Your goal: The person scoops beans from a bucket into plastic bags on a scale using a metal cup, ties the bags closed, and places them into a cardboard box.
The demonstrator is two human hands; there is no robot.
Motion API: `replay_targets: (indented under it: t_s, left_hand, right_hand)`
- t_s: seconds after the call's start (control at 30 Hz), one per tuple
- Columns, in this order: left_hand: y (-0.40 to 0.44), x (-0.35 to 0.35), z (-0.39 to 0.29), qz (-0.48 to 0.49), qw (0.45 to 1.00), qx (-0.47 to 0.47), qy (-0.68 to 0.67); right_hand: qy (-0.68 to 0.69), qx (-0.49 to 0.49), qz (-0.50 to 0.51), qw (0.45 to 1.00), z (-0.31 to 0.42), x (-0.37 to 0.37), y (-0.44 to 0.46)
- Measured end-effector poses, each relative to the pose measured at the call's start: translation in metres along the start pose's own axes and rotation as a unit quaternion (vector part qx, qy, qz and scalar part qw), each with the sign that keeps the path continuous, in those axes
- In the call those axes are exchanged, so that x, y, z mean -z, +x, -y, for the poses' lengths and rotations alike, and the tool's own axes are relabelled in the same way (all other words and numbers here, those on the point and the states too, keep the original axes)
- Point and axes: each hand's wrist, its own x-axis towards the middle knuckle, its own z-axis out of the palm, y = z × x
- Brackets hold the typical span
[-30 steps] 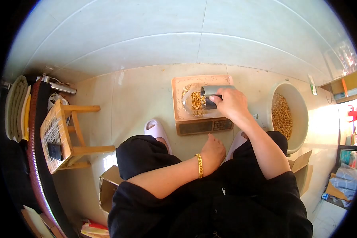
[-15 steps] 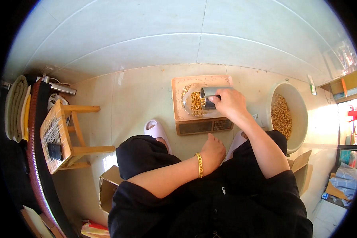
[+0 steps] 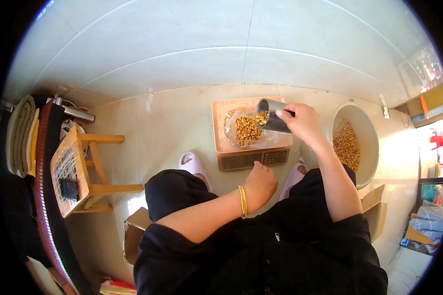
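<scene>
I see the right hand (image 3: 303, 121) gripping a shiny metal cylinder (image 3: 276, 124), pebbly golden kernels (image 3: 248, 129) at two o'clock, left hand (image 3: 261, 182) hold unclear.

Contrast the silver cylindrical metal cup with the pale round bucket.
The silver cylindrical metal cup is small and shiny; the pale round bucket is far larger and duller. The cup is held tipped in the right hand, while the bucket stands on the floor. The cup shows few yellow-brown kernels; the bucket holds many. Both are open-mouthed and contain kernels.
</scene>
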Motion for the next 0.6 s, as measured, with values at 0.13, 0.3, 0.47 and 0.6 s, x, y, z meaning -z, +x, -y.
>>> replay_targets:
  t_s: [0.13, 0.3, 0.47, 0.6]
  left_hand:
    - [-0.001, 0.003, 0.002, -0.003, 1.0, 0.005, -0.019]
    - [-0.004, 0.006, 0.01, 0.025, 0.999, -0.015, -0.036]
    - [0.0, 0.004, 0.011, 0.028, 0.998, -0.027, -0.044]
    - [0.002, 0.001, 0.012, 0.025, 0.998, -0.02, -0.052]
  right_hand:
    - [0.008, -0.037, 0.001, 0.999, -0.032, 0.004, 0.003]
    - [-0.034, -0.093, -0.004, 0.995, -0.047, 0.029, -0.006]
    - [-0.001, -0.107, -0.046, 0.993, -0.073, 0.055, -0.016]
    - [0.179, -0.17, -0.093, 0.965, -0.096, 0.076, -0.031]
